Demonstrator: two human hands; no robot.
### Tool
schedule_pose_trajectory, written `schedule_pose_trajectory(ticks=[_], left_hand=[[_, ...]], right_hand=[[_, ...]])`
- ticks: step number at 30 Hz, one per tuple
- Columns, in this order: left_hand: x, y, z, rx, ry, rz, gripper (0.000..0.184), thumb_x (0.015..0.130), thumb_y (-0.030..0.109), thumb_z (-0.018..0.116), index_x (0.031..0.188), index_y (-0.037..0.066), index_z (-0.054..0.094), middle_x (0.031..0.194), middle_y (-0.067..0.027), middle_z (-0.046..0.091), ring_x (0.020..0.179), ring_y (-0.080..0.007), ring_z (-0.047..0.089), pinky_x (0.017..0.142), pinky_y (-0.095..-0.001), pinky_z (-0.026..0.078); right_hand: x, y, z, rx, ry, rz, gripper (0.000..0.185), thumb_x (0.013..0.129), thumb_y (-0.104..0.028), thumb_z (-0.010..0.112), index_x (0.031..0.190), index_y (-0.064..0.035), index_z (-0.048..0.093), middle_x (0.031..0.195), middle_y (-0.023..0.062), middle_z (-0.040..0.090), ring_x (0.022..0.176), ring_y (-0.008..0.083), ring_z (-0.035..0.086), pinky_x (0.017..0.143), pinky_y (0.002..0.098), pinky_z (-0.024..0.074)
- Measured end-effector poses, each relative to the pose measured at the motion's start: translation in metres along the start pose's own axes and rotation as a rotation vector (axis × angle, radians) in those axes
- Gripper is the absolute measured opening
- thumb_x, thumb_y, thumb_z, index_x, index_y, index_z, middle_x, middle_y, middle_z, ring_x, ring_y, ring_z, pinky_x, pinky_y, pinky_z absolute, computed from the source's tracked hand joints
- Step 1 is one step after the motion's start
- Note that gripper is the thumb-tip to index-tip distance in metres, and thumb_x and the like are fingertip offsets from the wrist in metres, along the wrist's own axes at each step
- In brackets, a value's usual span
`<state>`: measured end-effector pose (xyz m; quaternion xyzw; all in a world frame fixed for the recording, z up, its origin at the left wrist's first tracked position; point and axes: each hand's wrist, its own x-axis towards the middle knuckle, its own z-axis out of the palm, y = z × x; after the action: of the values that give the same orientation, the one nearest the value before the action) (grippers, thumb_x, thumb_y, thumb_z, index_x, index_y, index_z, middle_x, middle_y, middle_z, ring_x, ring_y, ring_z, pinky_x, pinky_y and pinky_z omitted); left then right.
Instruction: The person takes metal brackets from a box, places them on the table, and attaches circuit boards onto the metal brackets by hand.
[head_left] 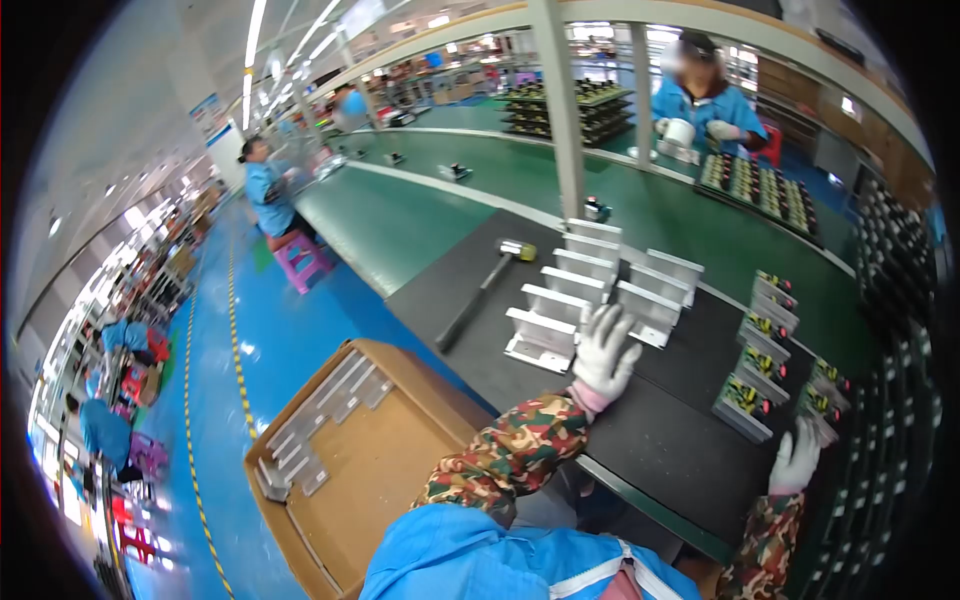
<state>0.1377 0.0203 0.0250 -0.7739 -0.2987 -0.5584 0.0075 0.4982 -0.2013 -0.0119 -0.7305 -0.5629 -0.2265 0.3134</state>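
My left hand (605, 358), in a white glove, is open with its fingers stretched over the mat beside the silver metal brackets (540, 341). Its fingertips overlap the nearest ones in view; whether they touch is unclear. Several such brackets stand upright in two rows, including a right-hand one (648, 312). At the mat's right side my gloved right hand (796, 460) has its fingers extended toward a bracket fitted with yellow, black and red parts (824, 402). Its fingertips are close to that bracket's lower end; contact is hard to make out. More fitted brackets (744, 405) stand just left of it.
A mallet (480, 290) lies on the black mat (690, 430). Left of me an open cardboard box (400, 450) contains several metal brackets. Stacked dark trays (870, 470) rise at the right. Across the bench, a person in blue (700, 110) works behind a post (560, 120).
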Motion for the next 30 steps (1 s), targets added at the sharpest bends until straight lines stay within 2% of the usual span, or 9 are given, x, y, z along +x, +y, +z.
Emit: schedule_pose_trajectory(ticks=[4,7,8,9,10,11,15,23,30], left_hand=[[-0.001,-0.001,0.000,0.039,-0.027,-0.003,0.046,0.090,0.024,0.061,0.130,0.003,0.054,0.133,-0.0196,0.052,0.126,-0.0380,0.045,0.114,-0.0550,0.022],[0.000,-0.006,0.001,0.064,0.017,0.071,0.044,0.088,0.021,0.064,0.128,0.003,0.056,0.131,-0.0202,0.053,0.123,-0.0418,0.049,0.108,-0.0540,0.034],[-0.003,-0.002,0.001,0.104,0.002,0.007,0.044,0.088,0.020,0.064,0.128,0.002,0.056,0.131,-0.0213,0.053,0.122,-0.0425,0.049,0.107,-0.0530,0.035],[0.001,-0.002,0.000,0.062,-0.016,0.043,0.043,0.089,0.018,0.063,0.128,0.002,0.056,0.131,-0.0221,0.054,0.122,-0.0429,0.049,0.107,-0.0524,0.036],[-0.001,-0.004,0.002,0.071,0.009,0.081,0.041,0.091,0.018,0.060,0.128,0.002,0.056,0.131,-0.0222,0.054,0.124,-0.0428,0.048,0.107,-0.0521,0.035],[-0.007,-0.011,0.008,0.031,0.007,0.039,0.045,0.091,0.027,0.059,0.129,0.003,0.057,0.131,-0.0214,0.054,0.124,-0.0434,0.047,0.113,-0.0590,0.024],[0.000,-0.003,0.003,0.055,-0.012,0.057,0.043,0.094,0.029,0.055,0.124,-0.002,0.058,0.127,-0.0220,0.054,0.123,-0.0407,0.047,0.114,-0.0561,0.023],[-0.005,-0.004,0.004,0.018,0.001,0.074,0.042,0.093,0.019,0.057,0.130,0.000,0.055,0.135,-0.0219,0.050,0.128,-0.0421,0.043,0.114,-0.0574,0.022],[-0.003,-0.002,0.004,0.017,0.005,0.077,0.039,0.094,0.019,0.055,0.129,0.000,0.056,0.134,-0.0201,0.052,0.129,-0.0395,0.044,0.115,-0.0548,0.022]], right_hand=[[0.003,-0.008,-0.005,0.008,-0.010,0.013,0.039,0.096,-0.028,0.053,0.123,-0.0007,0.058,0.124,0.0192,0.059,0.122,0.0398,0.051,0.105,0.0483,0.0372],[0.011,-0.020,-0.011,-0.002,0.002,-0.006,0.038,0.091,-0.026,0.056,0.120,-0.0006,0.060,0.122,0.0197,0.060,0.119,0.0402,0.053,0.105,0.0482,0.0386],[0.014,-0.025,-0.013,0.039,0.044,-0.038,0.038,0.091,-0.026,0.057,0.119,-0.0009,0.060,0.120,0.0194,0.061,0.117,0.0405,0.054,0.103,0.0484,0.0396],[0.017,-0.029,-0.017,0.031,0.051,-0.040,0.039,0.090,-0.029,0.058,0.118,-0.0017,0.060,0.119,0.0181,0.061,0.116,0.0401,0.054,0.102,0.0486,0.0402],[0.016,-0.029,-0.018,0.007,0.066,-0.033,0.038,0.090,-0.030,0.059,0.117,-0.0026,0.060,0.118,0.0174,0.061,0.115,0.0396,0.054,0.101,0.0487,0.0406],[0.014,-0.028,-0.017,-0.007,0.083,-0.036,0.038,0.090,-0.031,0.060,0.116,-0.0034,0.061,0.117,0.0167,0.061,0.115,0.0391,0.054,0.100,0.0488,0.0410],[0.012,-0.030,-0.017,-0.004,0.090,0.007,0.037,0.089,-0.032,0.061,0.115,-0.0060,0.061,0.117,0.0143,0.059,0.116,0.0376,0.052,0.099,0.0498,0.0414],[0.009,-0.031,-0.014,-0.012,0.097,0.063,0.036,0.085,-0.032,0.065,0.114,-0.0092,0.063,0.117,0.0121,0.060,0.116,0.0364,0.052,0.100,0.0497,0.0409],[0.009,-0.029,-0.013,0.003,0.096,0.051,0.036,0.086,-0.032,0.065,0.114,-0.0091,0.063,0.117,0.0116,0.060,0.116,0.0366,0.052,0.100,0.0493,0.0407]])
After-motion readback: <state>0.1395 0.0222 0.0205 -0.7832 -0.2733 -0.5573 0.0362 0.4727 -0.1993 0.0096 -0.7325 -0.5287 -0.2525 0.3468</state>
